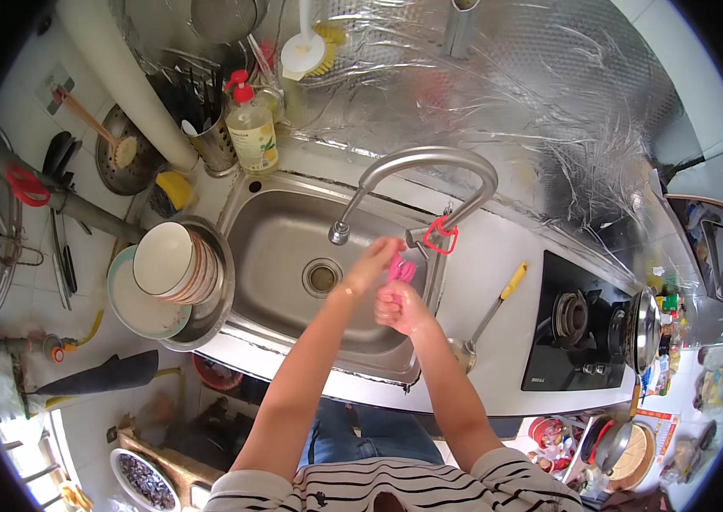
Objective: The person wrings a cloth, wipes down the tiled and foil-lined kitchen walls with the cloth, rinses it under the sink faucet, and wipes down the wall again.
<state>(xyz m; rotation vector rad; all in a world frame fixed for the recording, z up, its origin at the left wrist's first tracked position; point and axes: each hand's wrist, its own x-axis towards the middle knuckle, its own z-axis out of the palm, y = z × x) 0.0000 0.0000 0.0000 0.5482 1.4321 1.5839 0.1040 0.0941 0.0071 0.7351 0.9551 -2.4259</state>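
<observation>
Over the right side of the steel sink (276, 235), a pink cloth (400, 270) is bunched between my two hands. My right hand (401, 308) is closed in a fist round its lower part. My left hand (371, 263) is at its upper end, close to the base of the tap, with fingers closed on or against the cloth; the fingertips are partly hidden. The curved tap (429, 156) arches above the sink, and its spout hangs left of my hands. No water stream shows.
Stacked bowls (165, 260) sit in a metal basin at the sink's left. Behind stand a soap bottle (252, 132) and a utensil holder (214, 147). A yellow-handled ladle (488, 316) lies on the right counter, beside the gas stove (579, 328).
</observation>
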